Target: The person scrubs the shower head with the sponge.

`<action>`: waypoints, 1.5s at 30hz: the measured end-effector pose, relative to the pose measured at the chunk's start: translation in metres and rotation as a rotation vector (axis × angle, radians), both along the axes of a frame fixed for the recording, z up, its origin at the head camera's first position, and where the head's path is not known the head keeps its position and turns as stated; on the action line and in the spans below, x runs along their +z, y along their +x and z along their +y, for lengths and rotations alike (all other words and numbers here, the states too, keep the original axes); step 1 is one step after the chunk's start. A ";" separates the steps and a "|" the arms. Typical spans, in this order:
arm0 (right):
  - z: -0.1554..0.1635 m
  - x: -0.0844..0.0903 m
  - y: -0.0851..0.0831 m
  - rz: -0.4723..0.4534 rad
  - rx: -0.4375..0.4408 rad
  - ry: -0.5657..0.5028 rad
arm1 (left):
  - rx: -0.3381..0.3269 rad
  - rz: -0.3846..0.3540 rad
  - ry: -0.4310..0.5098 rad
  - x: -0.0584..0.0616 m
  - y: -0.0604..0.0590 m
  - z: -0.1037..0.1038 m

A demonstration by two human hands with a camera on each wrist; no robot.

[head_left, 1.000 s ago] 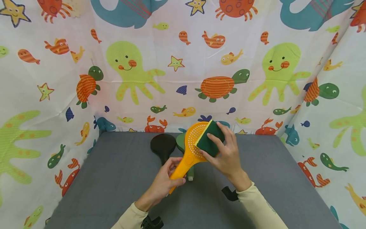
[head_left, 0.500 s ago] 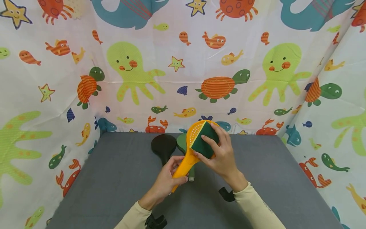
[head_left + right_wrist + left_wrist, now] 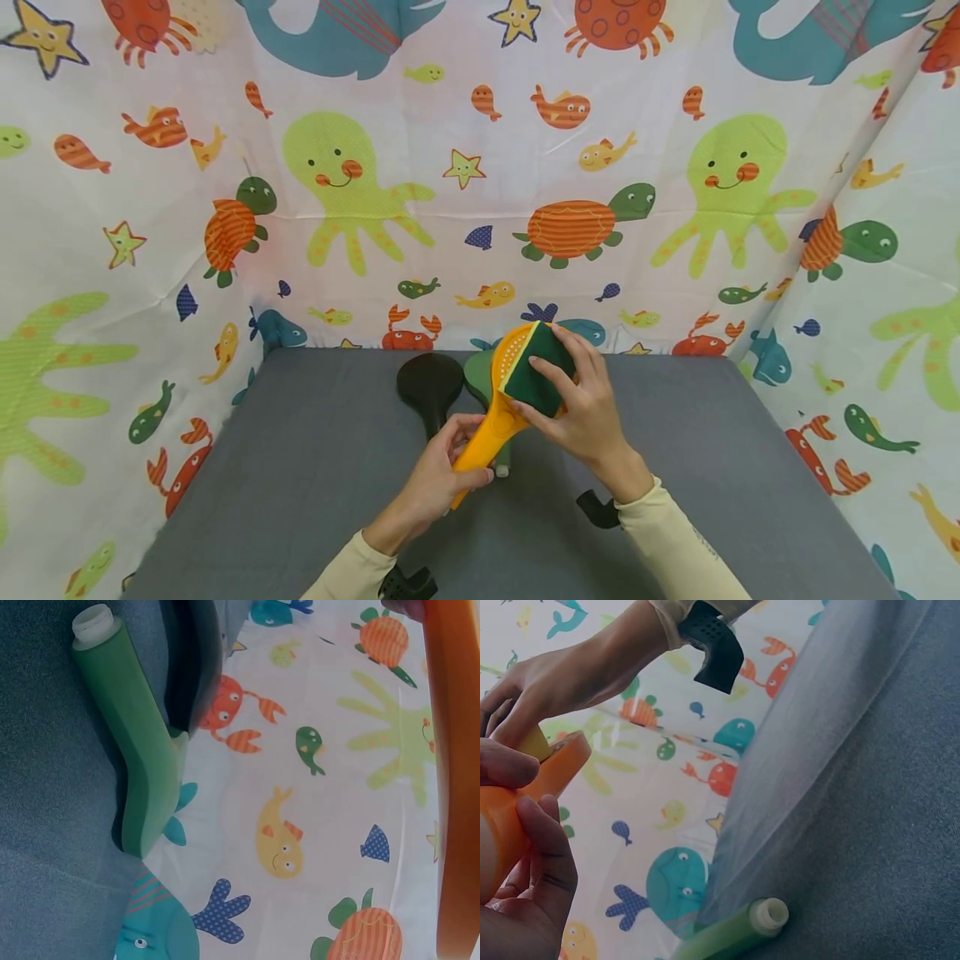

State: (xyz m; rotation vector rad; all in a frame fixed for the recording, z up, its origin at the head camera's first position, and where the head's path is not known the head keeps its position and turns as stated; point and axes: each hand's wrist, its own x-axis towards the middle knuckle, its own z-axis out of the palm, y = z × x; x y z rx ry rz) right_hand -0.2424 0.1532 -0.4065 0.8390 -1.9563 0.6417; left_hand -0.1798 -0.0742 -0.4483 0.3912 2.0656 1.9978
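Above the table (image 3: pixel 322 467), the left hand (image 3: pixel 423 487) is gripping the orange shower head (image 3: pixel 501 421) by its handle, while the right hand (image 3: pixel 592 417) is pressing a pinched green sponge (image 3: pixel 534 385) over its perforated face. The shower head's long axis is slanting towards the table's back edge, leaning right, with the right hand sitting nearer that edge.

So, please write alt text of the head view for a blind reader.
A left hand holds an orange shower head by its handle; the right hand holds a green sponge against its face. A black shower head and a green shower head lie on a gray table.
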 end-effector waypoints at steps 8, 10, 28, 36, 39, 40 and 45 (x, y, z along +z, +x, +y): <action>-0.003 0.000 0.000 -0.011 0.001 -0.007 | -0.010 -0.004 -0.004 -0.001 0.001 0.001; -0.005 0.000 0.000 -0.008 0.012 -0.003 | -0.011 -0.003 -0.001 -0.001 0.001 0.001; -0.018 -0.004 0.004 -0.008 0.057 0.044 | 0.005 0.027 -0.016 0.000 -0.003 -0.001; -0.018 -0.005 0.008 -0.054 0.070 0.093 | 0.022 0.015 -0.018 0.000 -0.003 -0.001; -0.016 -0.005 0.009 -0.055 0.076 0.105 | 0.027 0.001 -0.007 0.001 -0.004 -0.001; -0.016 -0.005 0.010 -0.055 0.080 0.112 | 0.031 -0.004 -0.003 0.001 -0.004 -0.001; -0.013 -0.006 0.013 -0.057 0.107 0.153 | 0.062 -0.030 0.028 0.003 -0.006 -0.002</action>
